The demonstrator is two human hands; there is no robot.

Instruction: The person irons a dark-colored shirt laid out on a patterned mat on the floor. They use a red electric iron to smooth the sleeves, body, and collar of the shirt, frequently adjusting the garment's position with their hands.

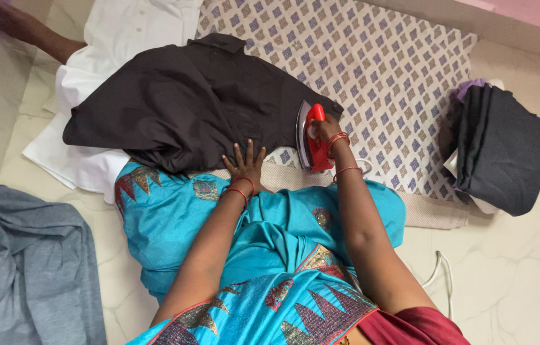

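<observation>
The turquoise sari (pixel 270 255) draped over the person's lap is filling the near edge of the view, and both arms are reaching forward from it. The left hand (pixel 244 165) is lying open, fingers spread, pressing flat on the hem of the dark brown shirt (pixel 187 102), which is spreading over the patterned ironing cloth (pixel 385 64) on the floor. The right hand (pixel 326 131) is closing around the handle of the red iron (pixel 311 137), which is tipping on its side just beside the shirt's right edge. The step in hand seems to be smoothing and pinning the fabric; the next move probably calls for setting the soleplate flat onto the held cloth, clear of the left fingers
</observation>
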